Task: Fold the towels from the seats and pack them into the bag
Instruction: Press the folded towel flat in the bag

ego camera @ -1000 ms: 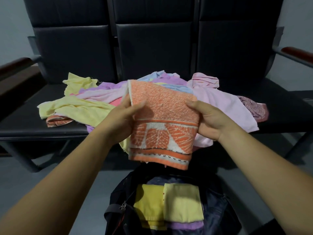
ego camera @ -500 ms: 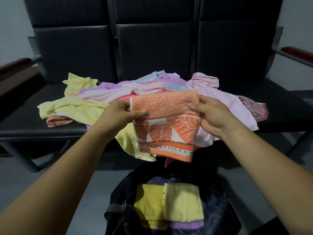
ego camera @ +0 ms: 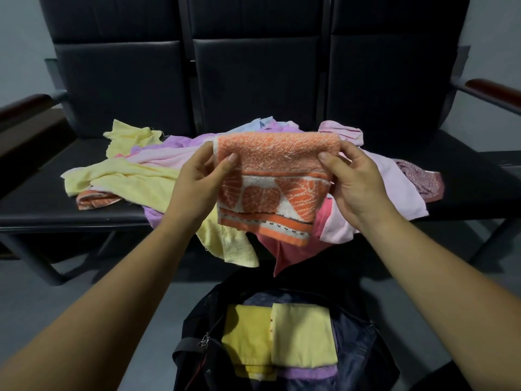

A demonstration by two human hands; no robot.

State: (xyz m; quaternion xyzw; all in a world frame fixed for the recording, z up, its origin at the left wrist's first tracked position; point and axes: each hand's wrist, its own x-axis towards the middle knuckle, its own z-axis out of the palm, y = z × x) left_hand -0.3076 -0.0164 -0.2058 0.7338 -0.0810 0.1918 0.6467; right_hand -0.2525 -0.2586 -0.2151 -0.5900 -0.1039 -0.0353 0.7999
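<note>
An orange towel point(ego camera: 270, 182) with an orange-slice pattern hangs folded in front of the seats. My left hand point(ego camera: 197, 187) pinches its left edge and my right hand point(ego camera: 355, 184) pinches its right edge, thumbs on the near face. Behind it a heap of loose towels point(ego camera: 135, 176) in yellow, pink, lilac and blue lies on the black seats point(ego camera: 42, 204). Below, on the floor, stands an open dark bag point(ego camera: 358, 342) holding folded yellow towels point(ego camera: 301, 334) over a lilac one.
Seat backs rise behind the heap. Armrests with dark red tops stick out at the left point(ego camera: 25, 105) and right point(ego camera: 490, 88). A yellow and a pink towel hang over the seat's front edge above the bag. Grey floor lies around the bag.
The orange towel has been folded down over itself and is now shorter and thicker. Both hands shifted to grip its upper corners; more of the heap behind shows.
</note>
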